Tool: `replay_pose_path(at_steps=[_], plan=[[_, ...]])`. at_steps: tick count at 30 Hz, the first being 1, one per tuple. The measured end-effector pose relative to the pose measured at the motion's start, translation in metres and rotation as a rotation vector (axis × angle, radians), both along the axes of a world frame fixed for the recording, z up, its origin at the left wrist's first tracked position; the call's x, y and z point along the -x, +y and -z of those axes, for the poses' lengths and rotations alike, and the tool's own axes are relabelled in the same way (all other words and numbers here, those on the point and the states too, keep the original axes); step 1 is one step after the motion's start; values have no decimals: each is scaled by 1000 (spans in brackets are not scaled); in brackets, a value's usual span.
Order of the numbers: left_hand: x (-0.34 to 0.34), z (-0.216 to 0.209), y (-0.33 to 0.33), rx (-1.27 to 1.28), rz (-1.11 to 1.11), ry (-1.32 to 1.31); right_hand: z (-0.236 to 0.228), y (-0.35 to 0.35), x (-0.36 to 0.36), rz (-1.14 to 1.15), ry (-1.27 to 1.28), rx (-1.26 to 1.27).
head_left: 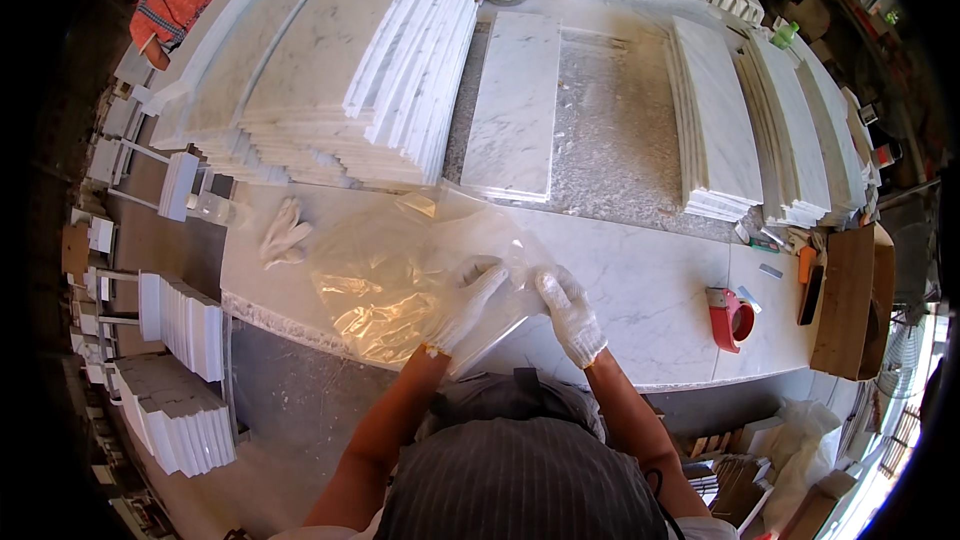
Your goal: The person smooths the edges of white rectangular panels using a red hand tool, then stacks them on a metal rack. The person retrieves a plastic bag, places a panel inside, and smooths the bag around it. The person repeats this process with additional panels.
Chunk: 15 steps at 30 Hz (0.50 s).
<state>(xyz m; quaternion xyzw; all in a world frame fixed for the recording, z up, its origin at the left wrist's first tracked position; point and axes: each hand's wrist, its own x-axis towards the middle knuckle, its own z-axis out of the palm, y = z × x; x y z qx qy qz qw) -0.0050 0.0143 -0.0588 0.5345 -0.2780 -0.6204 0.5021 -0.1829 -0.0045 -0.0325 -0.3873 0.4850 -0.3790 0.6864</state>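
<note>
A clear plastic sheet or bag [370,275] lies crumpled over the pale marble work surface [630,290] in front of me. My left hand [468,308], in a white knit glove, is closed on the plastic with its fingers curled. Beside it, my right hand [570,315], gloved the same way, pinches the plastic's right edge between thumb and fingers. Past the plastic, a single white marble slab [512,105] lies flat. A pair of spare white gloves [285,233] rests to the left of the plastic.
Tall stacks of marble slabs [330,50] stand at the far left, with lower stacks [715,115] at the right. A red tape dispenser [722,320] and a cardboard box [850,305] sit right. Another person [172,5] is at the far left.
</note>
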Motion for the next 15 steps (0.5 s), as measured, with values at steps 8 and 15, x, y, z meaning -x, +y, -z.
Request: replay_pose_path(at_steps=[8, 15], plan=[[1, -3, -7, 16, 41, -52, 4, -6, 13, -68, 89, 42], [-2, 1, -5, -34, -4, -32, 11, -6, 26, -47, -125, -97]])
